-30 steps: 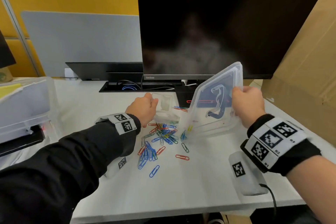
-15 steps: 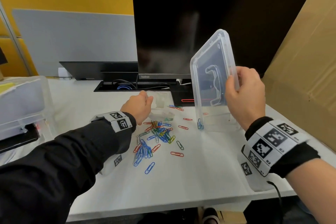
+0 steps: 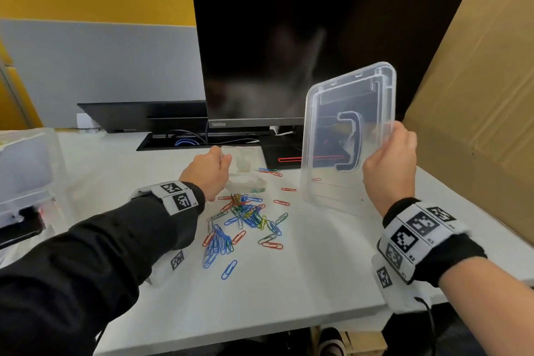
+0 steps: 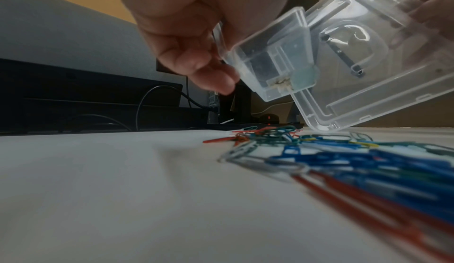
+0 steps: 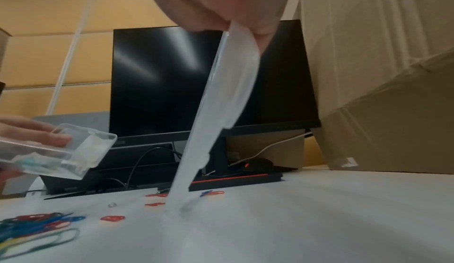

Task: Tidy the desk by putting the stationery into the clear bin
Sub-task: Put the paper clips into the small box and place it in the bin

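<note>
Clear plastic bin lid [image 3: 346,136], rectangular with a moulded handle, stands nearly upright on one short edge on the white desk [image 3: 303,283], right of the clips; the right hand [image 3: 388,165] grips its long side, probably to keep it clear of them. Small clear plastic box [image 4: 270,53], tilted mouth-down above the desk, is pinched by the left hand [image 3: 209,172], seemingly emptied. Coloured wire paper clips [image 3: 242,220] lie loose between the hands, awaiting collection.

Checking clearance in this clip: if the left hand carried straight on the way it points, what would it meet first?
Probably the monitor's base: the left hand, gripping the small clear box, points away across the desk toward it. Depth is uncertain; the lid stands to its right.
</note>
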Demonstrator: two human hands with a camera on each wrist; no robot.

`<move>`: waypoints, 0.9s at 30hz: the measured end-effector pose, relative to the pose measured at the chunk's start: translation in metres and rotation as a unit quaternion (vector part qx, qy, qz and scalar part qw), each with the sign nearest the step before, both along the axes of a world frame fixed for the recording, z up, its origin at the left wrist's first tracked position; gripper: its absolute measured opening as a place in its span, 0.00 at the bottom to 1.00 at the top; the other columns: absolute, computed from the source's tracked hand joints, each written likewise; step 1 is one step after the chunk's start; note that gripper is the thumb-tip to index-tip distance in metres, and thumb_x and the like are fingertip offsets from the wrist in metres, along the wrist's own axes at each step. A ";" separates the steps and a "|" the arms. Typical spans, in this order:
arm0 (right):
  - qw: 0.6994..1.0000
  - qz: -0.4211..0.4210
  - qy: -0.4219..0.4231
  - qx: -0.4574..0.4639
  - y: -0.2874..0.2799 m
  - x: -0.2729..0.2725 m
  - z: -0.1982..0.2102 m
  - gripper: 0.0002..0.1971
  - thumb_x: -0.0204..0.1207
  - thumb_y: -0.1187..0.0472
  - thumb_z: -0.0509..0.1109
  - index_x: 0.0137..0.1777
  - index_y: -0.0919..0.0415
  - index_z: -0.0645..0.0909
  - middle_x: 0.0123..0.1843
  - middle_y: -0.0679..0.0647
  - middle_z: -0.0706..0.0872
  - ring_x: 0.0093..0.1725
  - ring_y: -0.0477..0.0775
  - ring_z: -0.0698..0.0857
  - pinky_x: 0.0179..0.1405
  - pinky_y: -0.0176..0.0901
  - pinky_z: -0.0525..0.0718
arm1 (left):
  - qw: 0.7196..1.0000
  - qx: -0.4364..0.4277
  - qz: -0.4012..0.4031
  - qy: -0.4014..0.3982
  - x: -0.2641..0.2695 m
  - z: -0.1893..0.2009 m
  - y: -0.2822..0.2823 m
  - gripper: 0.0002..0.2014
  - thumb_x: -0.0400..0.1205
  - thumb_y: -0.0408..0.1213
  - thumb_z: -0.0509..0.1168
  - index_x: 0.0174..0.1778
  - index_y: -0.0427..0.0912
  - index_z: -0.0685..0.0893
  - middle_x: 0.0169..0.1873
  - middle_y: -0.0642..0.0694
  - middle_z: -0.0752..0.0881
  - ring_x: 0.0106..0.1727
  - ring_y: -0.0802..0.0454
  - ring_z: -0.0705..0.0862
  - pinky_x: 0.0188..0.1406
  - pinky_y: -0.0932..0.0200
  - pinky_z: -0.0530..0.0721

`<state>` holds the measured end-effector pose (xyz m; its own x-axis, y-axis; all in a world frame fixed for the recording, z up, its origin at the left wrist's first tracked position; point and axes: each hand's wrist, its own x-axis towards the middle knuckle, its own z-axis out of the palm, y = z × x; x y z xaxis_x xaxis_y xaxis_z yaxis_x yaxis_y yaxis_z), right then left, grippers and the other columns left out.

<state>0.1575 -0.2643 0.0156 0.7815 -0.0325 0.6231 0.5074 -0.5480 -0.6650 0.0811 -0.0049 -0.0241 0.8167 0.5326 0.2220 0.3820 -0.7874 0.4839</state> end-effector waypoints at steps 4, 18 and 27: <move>0.997 -0.015 0.046 0.068 -0.010 0.013 -0.007 0.19 0.76 0.75 0.53 0.66 0.66 0.70 0.58 0.60 0.71 0.46 0.57 0.74 0.50 0.62 0.83 | 1.000 0.002 0.002 -0.003 0.000 0.000 0.000 0.17 0.86 0.50 0.46 0.50 0.40 0.72 0.41 0.37 0.86 0.30 0.40 0.86 0.34 0.51 0.86; 0.888 -0.172 0.284 0.320 -0.060 0.084 -0.064 0.22 0.70 0.67 0.60 0.66 0.70 0.72 0.68 0.65 0.76 0.61 0.71 0.81 0.56 0.67 0.83 | 1.000 -0.006 0.005 0.000 0.000 0.000 -0.001 0.17 0.86 0.50 0.46 0.52 0.40 0.72 0.41 0.36 0.86 0.29 0.40 0.85 0.33 0.52 0.85; 0.896 -0.170 0.410 -0.023 -0.065 0.059 -0.042 0.20 0.83 0.63 0.54 0.69 0.74 0.72 0.70 0.68 0.76 0.70 0.67 0.74 0.73 0.54 0.68 | 1.000 -0.017 -0.007 -0.003 -0.003 0.001 -0.003 0.16 0.86 0.50 0.47 0.49 0.40 0.71 0.39 0.36 0.86 0.24 0.42 0.83 0.29 0.55 0.83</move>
<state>0.2163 -0.3292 -0.0261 0.9268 -0.3445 -0.1493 -0.3429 -0.6148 -0.7102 0.0783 -0.0077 -0.0228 0.8229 0.5285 0.2085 0.3686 -0.7759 0.5120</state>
